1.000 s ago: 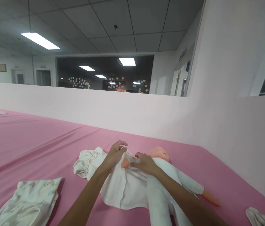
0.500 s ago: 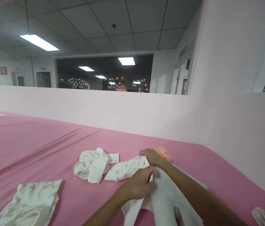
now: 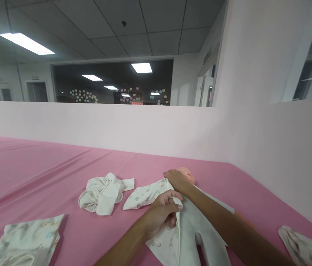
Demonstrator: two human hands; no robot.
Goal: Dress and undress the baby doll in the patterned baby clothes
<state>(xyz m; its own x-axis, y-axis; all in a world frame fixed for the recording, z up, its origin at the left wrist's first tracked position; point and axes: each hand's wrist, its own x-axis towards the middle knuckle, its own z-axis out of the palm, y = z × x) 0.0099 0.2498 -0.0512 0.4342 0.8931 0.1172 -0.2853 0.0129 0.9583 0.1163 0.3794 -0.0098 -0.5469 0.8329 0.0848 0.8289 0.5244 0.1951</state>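
A white baby garment with a small print lies across a doll, whose pinkish-orange head shows beyond my right hand. My left hand is closed in a pinch on the garment's front edge, lifting it so the printed inside shows. Near the doll's head, my right hand has its fingers curled over the upper part of the garment; its fingertips are partly hidden. The plain white lower part spreads towards me, beneath my right forearm.
A crumpled white garment lies to the left on the pink sheet. Closer at left is a folded printed cloth. Another bunched cloth sits at far right. A white wall with windows bounds the surface.
My left hand has turned and pulled the garment's edge, so more printed inside shows below it. My right hand stays near the doll's head. The view has shifted slightly right.
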